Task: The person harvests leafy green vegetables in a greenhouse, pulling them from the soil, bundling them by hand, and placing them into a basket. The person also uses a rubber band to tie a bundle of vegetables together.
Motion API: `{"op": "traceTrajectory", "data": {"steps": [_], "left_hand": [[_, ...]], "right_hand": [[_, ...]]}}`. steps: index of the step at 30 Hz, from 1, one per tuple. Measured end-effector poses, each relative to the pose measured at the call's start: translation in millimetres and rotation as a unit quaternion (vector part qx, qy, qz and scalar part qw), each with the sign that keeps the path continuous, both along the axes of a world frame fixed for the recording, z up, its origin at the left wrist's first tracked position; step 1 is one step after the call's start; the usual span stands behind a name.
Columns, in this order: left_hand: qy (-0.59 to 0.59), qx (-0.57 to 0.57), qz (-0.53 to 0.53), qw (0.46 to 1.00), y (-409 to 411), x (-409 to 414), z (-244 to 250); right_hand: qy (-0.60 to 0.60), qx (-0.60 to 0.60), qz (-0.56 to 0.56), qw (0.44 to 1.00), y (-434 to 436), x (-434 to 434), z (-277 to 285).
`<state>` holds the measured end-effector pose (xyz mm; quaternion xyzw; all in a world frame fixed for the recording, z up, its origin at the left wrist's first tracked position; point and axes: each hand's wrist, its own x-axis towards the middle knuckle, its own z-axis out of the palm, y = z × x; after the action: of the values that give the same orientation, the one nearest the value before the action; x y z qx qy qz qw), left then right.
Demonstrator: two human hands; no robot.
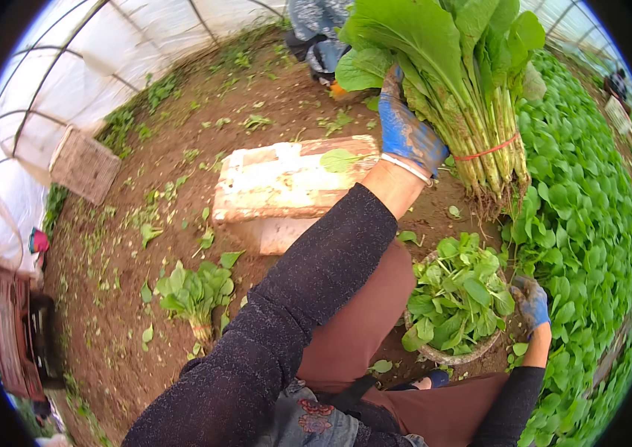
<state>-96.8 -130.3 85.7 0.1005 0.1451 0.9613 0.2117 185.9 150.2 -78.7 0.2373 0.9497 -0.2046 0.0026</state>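
My left hand [408,125], in a muddy blue glove, is raised and holds a large bunch of leafy greens [480,112]. The leaves point up, a red band [486,150] circles the stems, and soil-stained roots hang at the bottom. Lower down, my right hand [531,304], also gloved in blue, is between a round basin [464,356] and the growing greens [578,240]. Its fingers are partly hidden, so whether it grips anything cannot be told. Loose leaves [461,296] heap up above the basin's rim, close to my knees.
A worn, pale block-like seat or box [293,179] sits on the soil ahead. Another tied bunch [195,293] lies to the left. Farther off are a crate [84,165], a reddish cart [11,332] and a crouching person [318,42]. Plastic sheeting on hoops [142,33] encloses the ground.
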Motion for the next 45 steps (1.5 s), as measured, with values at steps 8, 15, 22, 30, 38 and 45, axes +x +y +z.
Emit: {"op": "traceTrajectory", "data": {"steps": [8,15,22,30,38,45], "left_hand": [[-0.082,0.016,0.371,0.925,-393,20,-89],[-0.185,-0.217,0.467,0.837,-634,165,-200],[-0.326,-0.35,0.501,0.721,-763,288,-251],[-0.464,-0.568,0.206,0.648,-768,271,-359],[-0.483,-0.556,0.112,0.667,-736,191,-302],[-0.245,-0.762,0.186,0.57,-615,21,-247]], "right_hand": [[-0.08,-0.187,-0.047,0.978,23,3,-32],[-0.081,-0.221,0.021,0.972,3,-4,-21],[-0.089,-0.26,-0.003,0.962,44,24,-43],[-0.08,-0.138,-0.085,0.984,69,59,32],[0.033,-0.155,-0.376,0.913,99,281,37],[-0.457,-0.117,-0.322,0.821,-16,565,-118]]}}
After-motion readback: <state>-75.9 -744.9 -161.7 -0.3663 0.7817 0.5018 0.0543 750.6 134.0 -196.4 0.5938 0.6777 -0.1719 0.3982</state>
